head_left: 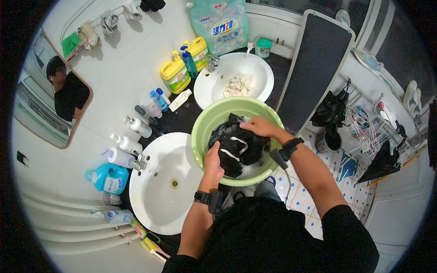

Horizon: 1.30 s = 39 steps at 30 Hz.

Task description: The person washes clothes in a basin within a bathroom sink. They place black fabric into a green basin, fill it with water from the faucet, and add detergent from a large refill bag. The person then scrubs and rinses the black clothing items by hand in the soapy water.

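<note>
A light green plastic basin (196, 141) holds soapy water and a wet black garment (231, 133) with white drawstrings (239, 144). My left hand (213, 161) grips the garment's near left edge, thumb on top and fingers hidden beneath. Over at the basin's right, my right hand (260, 126) is closed on the cloth near its upper edge. Both wrists carry black straps with small devices. The basin sits between two white sinks, overlapping the edge of each.
The near white sink (159, 200) lies left of the basin; the far sink (264, 75) contains pale wet cloth (240, 85). Soap bottles (175, 75) and a blue detergent jug (109, 178) line the wall. A tall dark board (314, 63) stands right, beside a hanger rack (364, 127).
</note>
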Motion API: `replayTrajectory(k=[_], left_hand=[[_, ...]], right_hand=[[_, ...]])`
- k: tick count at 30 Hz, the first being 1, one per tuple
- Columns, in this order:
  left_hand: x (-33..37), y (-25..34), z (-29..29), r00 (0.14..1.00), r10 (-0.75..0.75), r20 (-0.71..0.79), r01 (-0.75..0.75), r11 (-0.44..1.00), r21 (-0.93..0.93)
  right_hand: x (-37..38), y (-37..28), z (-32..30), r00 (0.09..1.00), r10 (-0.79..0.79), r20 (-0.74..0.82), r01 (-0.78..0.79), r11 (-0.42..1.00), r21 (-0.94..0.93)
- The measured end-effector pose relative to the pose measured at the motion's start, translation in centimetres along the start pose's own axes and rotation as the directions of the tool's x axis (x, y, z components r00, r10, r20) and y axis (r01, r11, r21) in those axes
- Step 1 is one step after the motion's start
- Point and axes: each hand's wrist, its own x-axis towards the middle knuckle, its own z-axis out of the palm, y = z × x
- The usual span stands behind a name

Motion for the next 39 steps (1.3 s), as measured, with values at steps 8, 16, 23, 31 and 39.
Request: replayTrajectory(k=[8,16,23,31,39], left_hand=[[0.4,1.5,4.0,0.547,0.511,0.663,-0.781,0.026,0.624],[1.8,2.1,3.7,0.933,-0.017,0.361,-0.328,0.376,0.867],[6.4,1.7,3.1,0.992,-0.031,0.119,-0.117,0.072,0.991],[10.9,-1.5,2.2,0.828,-0.003,0.56,-0.559,-0.074,0.826],[13.3,-3.7,1.2,0.94,-0.201,0.275,-0.304,-0.135,0.943]], right_hand=[[-2.1,-4.3,-3.5,0.844,-0.37,0.388,0.39,0.92,0.031],[-0.7,3.2,-1.7,0.943,-0.154,0.296,0.053,0.945,0.322],[-1.0,4.9,4.0,0.993,0.103,0.055,-0.116,0.931,0.345],[1.9,6.0,4.8,0.942,0.336,0.001,-0.336,0.94,0.061],[4.4,8.5,9.0,0.92,0.39,0.038,-0.392,0.917,0.074]])
